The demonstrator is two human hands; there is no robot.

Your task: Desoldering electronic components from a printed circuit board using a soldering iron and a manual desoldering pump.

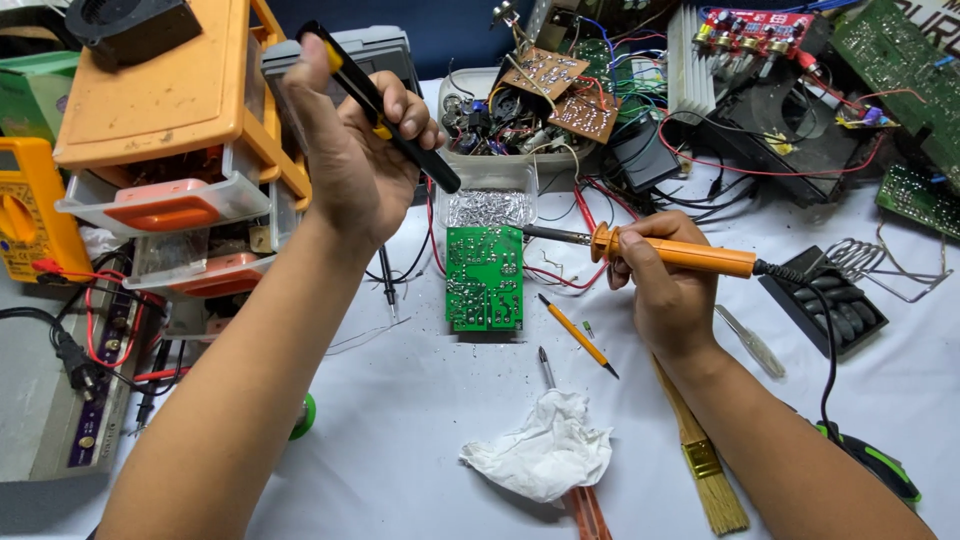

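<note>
Our left hand (350, 150) grips a black-and-yellow desoldering pump (385, 110) raised above the counter (400, 420); our right hand (665, 290) grips an orange soldering iron (680, 255), tip beside the green circuit board (484, 278)

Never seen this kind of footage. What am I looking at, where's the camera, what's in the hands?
There is one view, from a camera worn on a person's head, looking down at their two bare hands over a white-covered bench. The left hand is raised and holds a black and yellow pen-shaped tool. The right hand holds an orange-handled soldering iron, its tip near the top edge of a green circuit board lying flat. Around it lie a crumpled white tissue, a brush, a yellow multimeter, orange parts drawers and a pile of loose boards and wires.
</note>
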